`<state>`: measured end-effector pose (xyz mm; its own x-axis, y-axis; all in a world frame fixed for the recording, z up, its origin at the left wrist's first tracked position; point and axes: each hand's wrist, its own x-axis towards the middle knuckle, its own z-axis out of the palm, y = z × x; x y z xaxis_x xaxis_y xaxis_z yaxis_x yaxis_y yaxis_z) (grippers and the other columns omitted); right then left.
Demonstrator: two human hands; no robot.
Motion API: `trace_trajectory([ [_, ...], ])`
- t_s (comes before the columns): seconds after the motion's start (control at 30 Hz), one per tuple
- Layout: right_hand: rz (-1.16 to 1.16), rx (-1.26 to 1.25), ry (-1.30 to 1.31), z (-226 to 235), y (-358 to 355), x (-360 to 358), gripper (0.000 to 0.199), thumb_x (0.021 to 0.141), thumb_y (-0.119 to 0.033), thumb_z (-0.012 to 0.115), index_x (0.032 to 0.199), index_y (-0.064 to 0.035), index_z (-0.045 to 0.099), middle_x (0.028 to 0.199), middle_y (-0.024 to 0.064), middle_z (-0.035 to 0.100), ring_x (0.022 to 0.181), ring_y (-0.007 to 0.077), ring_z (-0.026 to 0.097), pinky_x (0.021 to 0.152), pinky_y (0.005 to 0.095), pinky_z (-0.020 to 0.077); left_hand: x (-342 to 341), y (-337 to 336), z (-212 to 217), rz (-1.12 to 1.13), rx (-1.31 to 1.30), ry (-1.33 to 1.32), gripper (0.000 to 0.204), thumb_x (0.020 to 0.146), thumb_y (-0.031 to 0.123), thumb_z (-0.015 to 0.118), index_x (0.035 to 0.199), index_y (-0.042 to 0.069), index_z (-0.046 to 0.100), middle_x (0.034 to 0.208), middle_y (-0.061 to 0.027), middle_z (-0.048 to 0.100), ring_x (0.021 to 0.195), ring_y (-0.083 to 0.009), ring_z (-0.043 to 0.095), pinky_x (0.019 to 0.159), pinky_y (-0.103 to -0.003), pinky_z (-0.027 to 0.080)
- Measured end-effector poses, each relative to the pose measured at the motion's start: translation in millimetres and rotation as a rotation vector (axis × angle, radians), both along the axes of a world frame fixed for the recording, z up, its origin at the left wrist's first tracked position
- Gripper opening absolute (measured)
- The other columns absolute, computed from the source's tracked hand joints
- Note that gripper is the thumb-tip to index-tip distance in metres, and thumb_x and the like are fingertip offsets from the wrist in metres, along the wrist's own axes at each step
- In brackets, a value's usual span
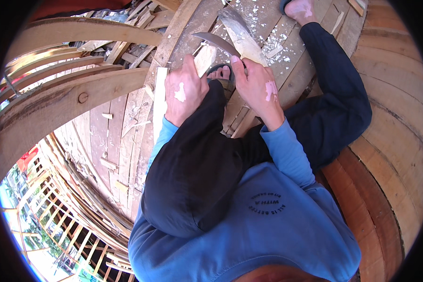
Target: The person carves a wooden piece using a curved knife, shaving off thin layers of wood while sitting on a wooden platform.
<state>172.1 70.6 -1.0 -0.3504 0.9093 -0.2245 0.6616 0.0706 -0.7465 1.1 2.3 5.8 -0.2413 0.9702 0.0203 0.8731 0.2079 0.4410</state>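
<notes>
Grips a pale wood piece (205, 58) in the left hand (185, 91), just below the curved blade (218, 41) held in the right hand (257, 87). Shows white chips (275, 50) right of the blade over the plank floor (293, 77), wooden ribs (80, 91) left of it, a sandalled foot (219, 73) below it.

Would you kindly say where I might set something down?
Mostly bare floorboards lie between the wood chips and right trouser leg. It's crowded around the left hand with pale wood, the right hand with the knife, and the scrap heap.
</notes>
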Motion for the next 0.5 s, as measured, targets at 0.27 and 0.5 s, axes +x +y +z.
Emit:
trace_trajectory([
  [0.27, -0.002, -0.146, 0.090, 20, 19, 21, 0.050, 0.103, -0.040, 0.053, 0.084, 0.0034, 0.067, 0.064, 0.0238, 0.059, 0.063, 0.0407, 0.062, 0.063, 0.0471, 0.0471, 4, 5, -6, 0.124, 0.056, -0.100, 0.016, 0.095, 0.011, 0.062, 0.102, -0.003, 0.058, 0.074, -0.0294, 0.064, 0.070, -0.0483, 0.066, 0.060, -0.054, 0.050],
  [0.5, 0.071, -0.113, 0.052, 38, -4, 35, 0.040, 0.103, -0.033, 0.056, 0.091, 0.0018, 0.069, 0.070, 0.0265, 0.062, 0.070, 0.0470, 0.062, 0.065, 0.0497, 0.0478, 3, 6, -5, 0.096, 0.124, -0.067, 0.018, 0.087, 0.007, 0.066, 0.093, -0.003, 0.054, 0.071, -0.0276, 0.063, 0.065, -0.0447, 0.066, 0.058, -0.051, 0.052],
])
